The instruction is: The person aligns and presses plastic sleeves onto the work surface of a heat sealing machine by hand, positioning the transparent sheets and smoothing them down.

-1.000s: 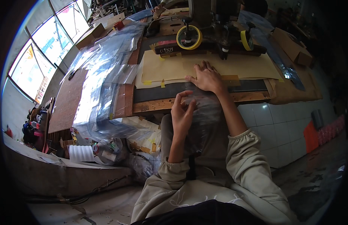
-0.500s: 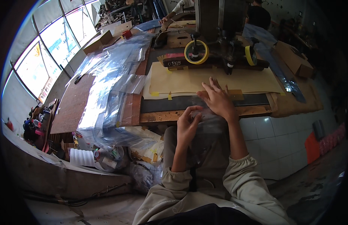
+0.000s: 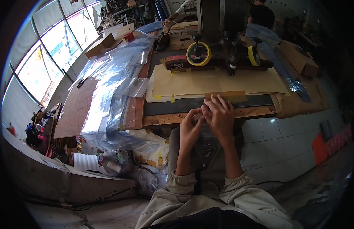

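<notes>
My left hand point(image 3: 189, 131) is in front of the table's wooden edge, thumb and fingers closed on the upper edge of a clear plastic piece point(image 3: 205, 147) that hangs over my lap. Touching it on the right, my right hand point(image 3: 219, 120) has its thumb and forefinger pinched at the same plastic, its other fingers bent forward over the black strip point(image 3: 169, 107). Whether the plastic is a bag or a flat sheet, I cannot tell. Just beyond my right fingertips, a brown tape strip point(image 3: 234, 95) lies on the front edge of a cream board point(image 3: 207, 81).
A press head point(image 3: 222, 63) with yellow tape rolls point(image 3: 199, 54) stands over the board. Clear plastic sheets point(image 3: 116, 87) cover the table's left part. Brown paper point(image 3: 303, 103) and an open cardboard box point(image 3: 299, 59) lie right. A co-worker's hand point(image 3: 167, 20) shows at the back.
My right hand has come back from over the board, down and left, and its spread fingers have closed in beside my left hand. The left hand has barely moved.
</notes>
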A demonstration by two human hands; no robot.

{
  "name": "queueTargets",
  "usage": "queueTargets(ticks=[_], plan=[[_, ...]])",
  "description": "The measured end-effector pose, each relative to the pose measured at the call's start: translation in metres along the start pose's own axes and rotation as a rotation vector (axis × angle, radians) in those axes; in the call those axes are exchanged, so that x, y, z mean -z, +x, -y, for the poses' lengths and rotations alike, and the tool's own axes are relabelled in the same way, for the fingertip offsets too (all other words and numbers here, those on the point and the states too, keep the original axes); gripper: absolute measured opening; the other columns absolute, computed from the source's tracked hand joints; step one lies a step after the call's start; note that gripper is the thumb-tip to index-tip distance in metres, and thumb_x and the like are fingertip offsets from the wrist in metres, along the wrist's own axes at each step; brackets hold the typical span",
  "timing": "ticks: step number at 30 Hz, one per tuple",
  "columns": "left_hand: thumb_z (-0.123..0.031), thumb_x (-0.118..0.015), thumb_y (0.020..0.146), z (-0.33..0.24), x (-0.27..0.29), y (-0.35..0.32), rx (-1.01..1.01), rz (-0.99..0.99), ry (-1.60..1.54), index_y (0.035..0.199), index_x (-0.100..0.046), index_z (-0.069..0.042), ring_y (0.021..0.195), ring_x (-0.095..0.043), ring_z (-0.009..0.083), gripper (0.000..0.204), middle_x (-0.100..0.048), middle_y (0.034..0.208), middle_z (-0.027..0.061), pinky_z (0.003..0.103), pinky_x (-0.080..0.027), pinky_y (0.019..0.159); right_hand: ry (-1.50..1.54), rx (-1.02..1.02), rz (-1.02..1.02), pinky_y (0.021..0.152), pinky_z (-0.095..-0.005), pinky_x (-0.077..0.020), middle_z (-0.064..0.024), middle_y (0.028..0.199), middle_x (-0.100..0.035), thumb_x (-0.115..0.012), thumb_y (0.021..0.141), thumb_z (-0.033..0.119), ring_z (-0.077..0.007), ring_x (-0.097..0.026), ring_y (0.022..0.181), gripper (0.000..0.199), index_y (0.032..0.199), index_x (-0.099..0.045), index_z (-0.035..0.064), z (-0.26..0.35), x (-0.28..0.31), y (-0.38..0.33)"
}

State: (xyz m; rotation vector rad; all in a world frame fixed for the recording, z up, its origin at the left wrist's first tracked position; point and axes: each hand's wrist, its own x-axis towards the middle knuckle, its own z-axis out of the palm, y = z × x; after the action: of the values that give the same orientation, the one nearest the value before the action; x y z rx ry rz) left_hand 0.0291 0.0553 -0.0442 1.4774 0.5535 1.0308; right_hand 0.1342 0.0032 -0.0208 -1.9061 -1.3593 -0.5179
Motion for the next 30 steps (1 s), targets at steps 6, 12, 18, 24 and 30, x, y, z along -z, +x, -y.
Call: queueTargets(ticks=[6,12,18,24,30], plan=[[-0.005,-0.058,0.081,-0.004,-0.002,-0.002,0.008,0.015,-0.002,0.102,-0.057,0.000,0.073,-0.054,0.0056,0.021,-0.063,0.082,0.0035,0.021,-0.044,0.066,-0.004,-0.014,-0.007,0.099,-0.0475,-0.0297,-0.0130,0.115,-0.058,-0.049,0.086,0.038,-0.0287,-0.047,0.116,0.036,0.101,-0.065,0.0091,-0.003,0.000,-0.003],[-0.005,-0.058,0.081,-0.009,0.001,0.001,-0.005,0.037,-0.060,0.101,-0.057,0.001,0.076,-0.056,0.0061,0.021,-0.063,0.084,0.0046,0.020,-0.044,0.066,0.016,-0.027,0.007,0.099,-0.0469,-0.0299,-0.0126,0.115,-0.058,-0.050,0.086,0.038,-0.0278,-0.047,0.116,0.036,0.101,-0.065,0.0093,0.002,0.001,0.000],[-0.007,-0.059,0.080,0.003,0.005,0.003,-0.008,0.027,0.064,0.101,-0.058,-0.001,0.068,-0.052,0.0041,0.022,-0.062,0.079,0.0028,0.020,-0.042,0.061,0.008,-0.028,-0.004,0.098,-0.0464,-0.0302,-0.0124,0.114,-0.059,-0.049,0.086,0.037,-0.0278,-0.048,0.115,0.035,0.100,-0.066,0.0094,0.002,-0.001,0.000],[-0.007,-0.059,0.080,-0.005,0.000,-0.001,0.022,0.021,-0.027,0.101,-0.058,0.000,0.066,-0.051,0.0046,0.022,-0.062,0.079,0.0030,0.021,-0.042,0.061,0.018,-0.027,0.000,0.098,-0.0465,-0.0301,-0.0127,0.114,-0.059,-0.050,0.086,0.036,-0.0279,-0.048,0.115,0.035,0.100,-0.066,0.0093,0.001,0.002,-0.001],[-0.006,-0.058,0.081,-0.005,0.002,0.001,0.012,0.042,0.035,0.102,-0.057,0.001,0.069,-0.053,0.0044,0.022,-0.063,0.084,0.0039,0.021,-0.043,0.063,0.015,-0.023,-0.007,0.098,-0.0465,-0.0302,-0.0129,0.114,-0.059,-0.049,0.086,0.035,-0.0279,-0.048,0.115,0.034,0.100,-0.066,0.0087,0.001,0.000,-0.001]])
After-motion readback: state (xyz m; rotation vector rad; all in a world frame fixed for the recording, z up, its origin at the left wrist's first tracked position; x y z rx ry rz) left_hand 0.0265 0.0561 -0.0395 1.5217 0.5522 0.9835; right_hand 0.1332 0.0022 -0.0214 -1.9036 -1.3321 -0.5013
